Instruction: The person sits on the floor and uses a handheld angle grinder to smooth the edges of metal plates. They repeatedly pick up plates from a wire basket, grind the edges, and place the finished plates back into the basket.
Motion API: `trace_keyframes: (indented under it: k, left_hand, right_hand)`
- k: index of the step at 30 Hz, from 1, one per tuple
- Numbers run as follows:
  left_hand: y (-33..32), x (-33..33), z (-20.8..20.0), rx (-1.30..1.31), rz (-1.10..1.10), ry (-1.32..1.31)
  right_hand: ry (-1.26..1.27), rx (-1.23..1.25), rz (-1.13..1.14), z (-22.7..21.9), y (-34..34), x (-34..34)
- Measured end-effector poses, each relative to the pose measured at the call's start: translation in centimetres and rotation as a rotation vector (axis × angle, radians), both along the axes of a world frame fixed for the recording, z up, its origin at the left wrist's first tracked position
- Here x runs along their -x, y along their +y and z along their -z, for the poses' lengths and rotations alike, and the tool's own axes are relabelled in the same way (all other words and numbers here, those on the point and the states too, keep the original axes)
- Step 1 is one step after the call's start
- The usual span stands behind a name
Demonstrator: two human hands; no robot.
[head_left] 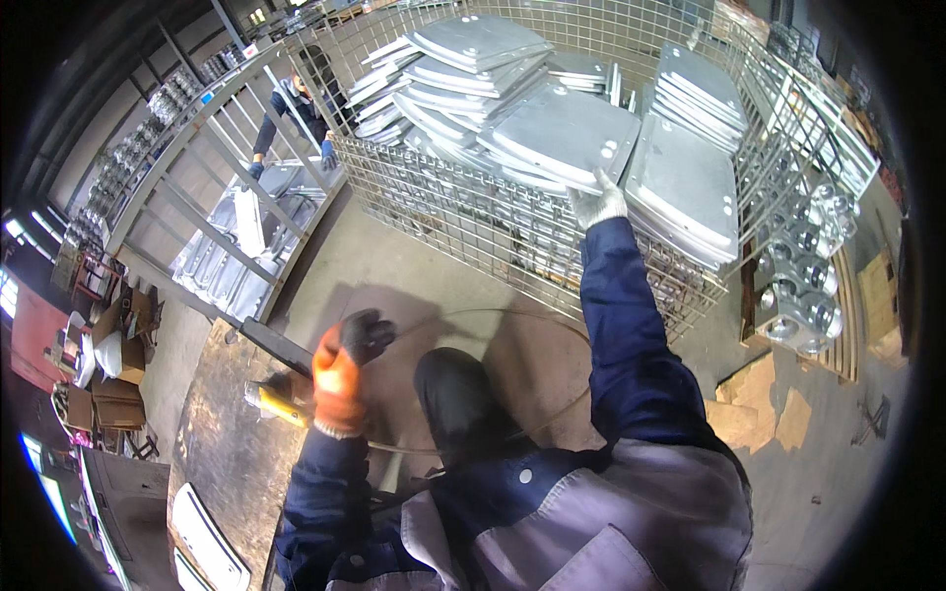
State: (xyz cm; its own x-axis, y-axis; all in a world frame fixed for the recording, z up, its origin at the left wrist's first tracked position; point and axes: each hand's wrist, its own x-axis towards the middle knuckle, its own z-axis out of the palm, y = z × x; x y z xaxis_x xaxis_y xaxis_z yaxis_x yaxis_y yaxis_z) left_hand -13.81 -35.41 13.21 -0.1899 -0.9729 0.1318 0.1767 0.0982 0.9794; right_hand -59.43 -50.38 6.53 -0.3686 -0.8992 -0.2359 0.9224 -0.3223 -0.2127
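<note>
Atop the wire-mesh steel cage (463,212), white-gloved right hand (597,205) pinches one flat grey metal plate (562,133) by its near edge; orange-and-black gloved left hand (345,369) clenched on one yellow-handled tool (276,402).

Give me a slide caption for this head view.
Right hand grips a grey metal plate in a wire cage; left hand rests near a yellow-handled tool.

The right hand (597,205), in a pale glove, is gripping the near edge of a grey metal plate (567,133) lying atop the heap in a wire mesh crate (463,212). The left hand (343,372), in an orange and black glove, is closing around a yellow-bodied grinder (274,402) at the table (222,443) edge. Another person (296,103) is bending over a rack beyond the crate.
</note>
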Motion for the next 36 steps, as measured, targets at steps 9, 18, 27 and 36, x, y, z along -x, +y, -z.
trace_keyframes:
  k: [9, 18, 27, 36]
  left_hand:
    - [-7.8, 10.9, 1.6, -0.386, 0.614, 0.409]
    - [-0.1, 4.4, 2.9, -0.064, 0.150, 0.491]
    - [19.4, -15.0, 0.7, 0.545, -0.986, -1.024]
    - [41.8, -21.0, 0.7, -0.024, -1.484, -0.354]
  right_hand:
    - [0.244, 0.243, -0.146, -2.1, 11.0, -11.8]
    - [0.475, 0.095, -0.422, -3.0, 21.0, -21.2]
    - [0.905, 0.708, -1.351, -0.4, 20.0, -36.4]
    - [2.300, 0.513, -0.735, 3.3, 13.5, -56.4]
